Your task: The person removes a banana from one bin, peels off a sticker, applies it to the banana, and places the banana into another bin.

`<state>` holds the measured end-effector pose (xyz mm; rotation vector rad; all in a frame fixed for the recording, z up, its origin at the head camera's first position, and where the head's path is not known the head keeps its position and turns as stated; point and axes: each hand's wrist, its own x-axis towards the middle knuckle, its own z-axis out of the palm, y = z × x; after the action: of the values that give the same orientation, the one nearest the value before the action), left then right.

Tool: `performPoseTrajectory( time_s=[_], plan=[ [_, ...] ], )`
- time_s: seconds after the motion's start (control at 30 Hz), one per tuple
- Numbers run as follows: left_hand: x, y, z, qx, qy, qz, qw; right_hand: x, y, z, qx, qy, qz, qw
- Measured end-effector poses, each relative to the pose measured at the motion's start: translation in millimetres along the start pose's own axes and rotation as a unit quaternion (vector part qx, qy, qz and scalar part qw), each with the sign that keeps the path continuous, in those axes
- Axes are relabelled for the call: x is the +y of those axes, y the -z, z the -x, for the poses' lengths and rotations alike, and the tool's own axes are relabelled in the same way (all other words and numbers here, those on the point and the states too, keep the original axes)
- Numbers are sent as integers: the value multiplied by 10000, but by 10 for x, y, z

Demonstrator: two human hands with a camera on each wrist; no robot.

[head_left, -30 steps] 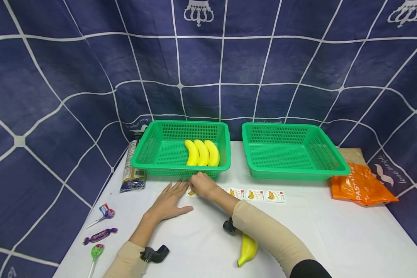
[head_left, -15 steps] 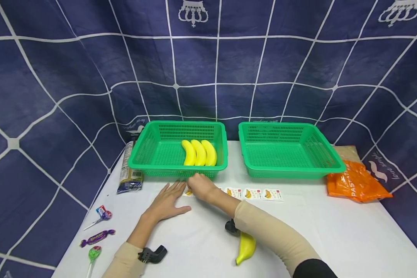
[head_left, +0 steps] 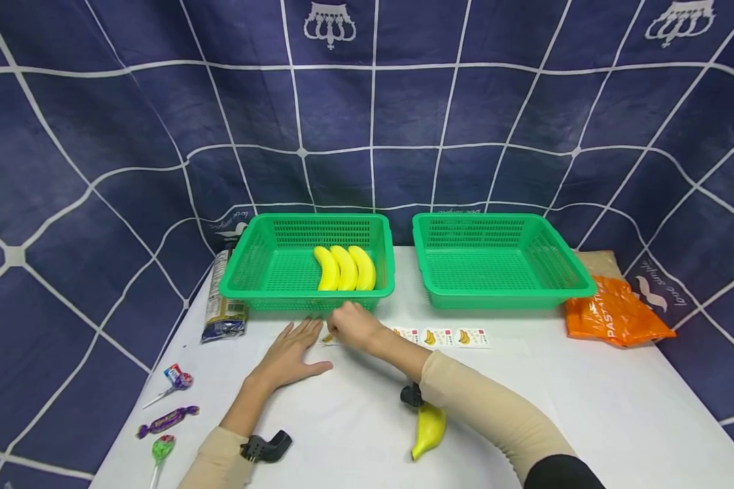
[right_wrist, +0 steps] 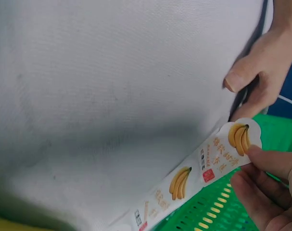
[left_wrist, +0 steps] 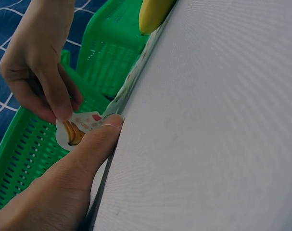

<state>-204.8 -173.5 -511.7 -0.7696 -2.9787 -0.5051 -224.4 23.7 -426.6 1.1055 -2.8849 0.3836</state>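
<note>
A strip of white banana stickers (head_left: 440, 337) lies on the table in front of the green baskets. My right hand (head_left: 357, 329) pinches the edge of the left end sticker (right_wrist: 232, 149) between thumb and fingertips; in the right wrist view that rounded corner shows clearly. My left hand (head_left: 290, 356) lies flat on the white cloth just left of the strip, fingers straight and thumb spread. In the left wrist view its thumb (left_wrist: 100, 144) overlaps the sticker held by the right hand. One loose banana (head_left: 428, 431) lies below my right forearm.
Three bananas (head_left: 345, 268) lie in the left green basket (head_left: 263, 299); the right green basket (head_left: 508, 299) stands beside it. A dark packet (head_left: 225, 312) is at the left, an orange bag (head_left: 614, 316) at the right. Two lollipops (head_left: 180, 380) and a purple-wrapped candy (head_left: 168, 421) lie at the left edge.
The head view has turned slightly to the right, so everything sits a little further left in it. Both hands stay in nearly the same place on the strip and cloth.
</note>
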Motion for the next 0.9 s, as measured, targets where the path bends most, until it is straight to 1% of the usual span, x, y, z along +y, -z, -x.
performPoseTrajectory(
  time_s=[0.2,0.47,0.7,0.9],
  plan=[
    [-5,-18,-10,7,49,11,10000,3,104,82,76,154,-152,9997],
    [-6,-27,-5,37,57,-23,10000,42,216,189,332,191,-311,9988],
    [13,-12,-8,8,63,-58,10000,103,336,316,604,-115,-703,9956],
    [2,-21,-7,68,42,-35,10000,157,429,423,848,-286,-774,9930]
  ],
)
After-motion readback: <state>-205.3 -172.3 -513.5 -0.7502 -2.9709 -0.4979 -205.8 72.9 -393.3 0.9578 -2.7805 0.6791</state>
